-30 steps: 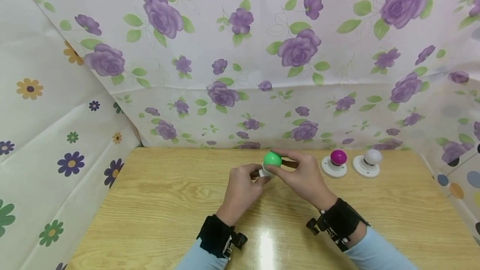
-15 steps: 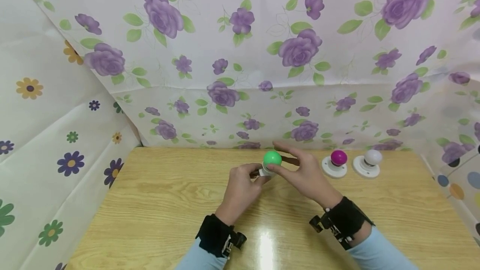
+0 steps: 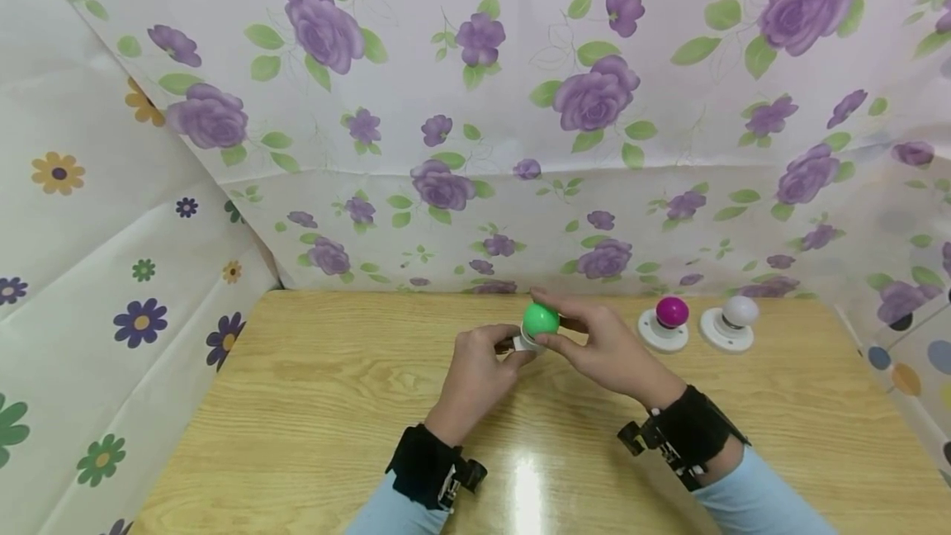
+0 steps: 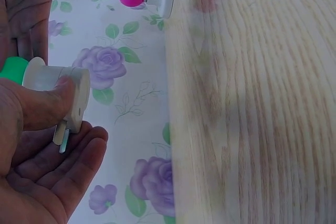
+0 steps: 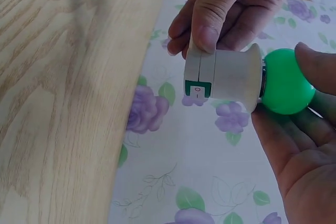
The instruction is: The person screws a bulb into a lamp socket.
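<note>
Over the table's far middle, a green light bulb sits in a white plug-in lamp socket. My left hand grips the socket's plug end, thumb on its side. Two flat metal prongs stick out beside the left fingers in the left wrist view. A small switch with a green surround shows on the socket's edge. My right hand holds the bulb from the right, thumb on the near side and fingers behind. A narrow dark gap with the bulb's metal collar shows at the socket's mouth.
To the right on the wooden table stand a magenta bulb and a white bulb, each upright in a round white base. A flower-printed sheet rises behind the table's far edge.
Half a second ago the right fingers were spread off the bulb's far side; now they are round it again. The right wrist has shifted slightly rightward. The left hand stays still on the socket.
</note>
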`<state>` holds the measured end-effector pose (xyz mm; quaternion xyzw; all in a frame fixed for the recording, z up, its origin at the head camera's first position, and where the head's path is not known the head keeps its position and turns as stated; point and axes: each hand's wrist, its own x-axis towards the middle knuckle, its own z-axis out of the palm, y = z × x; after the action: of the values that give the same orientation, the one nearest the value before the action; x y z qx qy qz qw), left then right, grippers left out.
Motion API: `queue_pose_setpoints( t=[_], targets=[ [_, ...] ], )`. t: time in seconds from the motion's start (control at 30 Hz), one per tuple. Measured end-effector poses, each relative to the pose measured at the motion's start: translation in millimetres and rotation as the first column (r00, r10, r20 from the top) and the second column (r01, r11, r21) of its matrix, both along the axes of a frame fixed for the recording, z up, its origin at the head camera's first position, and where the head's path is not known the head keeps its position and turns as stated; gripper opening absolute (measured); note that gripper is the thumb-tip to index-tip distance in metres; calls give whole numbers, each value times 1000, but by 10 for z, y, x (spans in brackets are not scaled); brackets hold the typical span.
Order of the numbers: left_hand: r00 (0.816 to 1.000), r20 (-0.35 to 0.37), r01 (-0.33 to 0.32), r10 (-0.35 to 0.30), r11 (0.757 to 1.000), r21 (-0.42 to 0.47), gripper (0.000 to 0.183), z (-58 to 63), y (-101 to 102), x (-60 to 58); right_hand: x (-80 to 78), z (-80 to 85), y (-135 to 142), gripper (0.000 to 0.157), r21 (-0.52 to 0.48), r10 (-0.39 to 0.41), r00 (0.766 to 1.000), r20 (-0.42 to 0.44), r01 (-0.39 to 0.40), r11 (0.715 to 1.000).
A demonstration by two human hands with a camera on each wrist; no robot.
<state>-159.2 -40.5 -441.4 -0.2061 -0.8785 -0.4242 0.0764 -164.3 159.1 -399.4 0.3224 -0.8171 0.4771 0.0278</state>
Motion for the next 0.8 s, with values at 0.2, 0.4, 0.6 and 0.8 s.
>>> queue_pose_setpoints(
  t=[0.2,0.4,0.6,0.8],
  targets=[
    [1000,-17,-3,3,1000,2,22,-1,1,4,10,-5,-6,49,-34,-37,998,52,38,999],
    [1000,-15,-15,15,1000,3,22,9,20,22,124,157,-76,45,-57,-101,994,52,104,993],
    [999,-45,-26,26,1000,10,21,-1,40,28,181,228,-116,43,-83,-156,988,9,156,984],
    [997,-67,-28,29,999,17,21,-2,46,32,171,176,-142,40,-153,-219,976,-12,215,965]
  ],
)
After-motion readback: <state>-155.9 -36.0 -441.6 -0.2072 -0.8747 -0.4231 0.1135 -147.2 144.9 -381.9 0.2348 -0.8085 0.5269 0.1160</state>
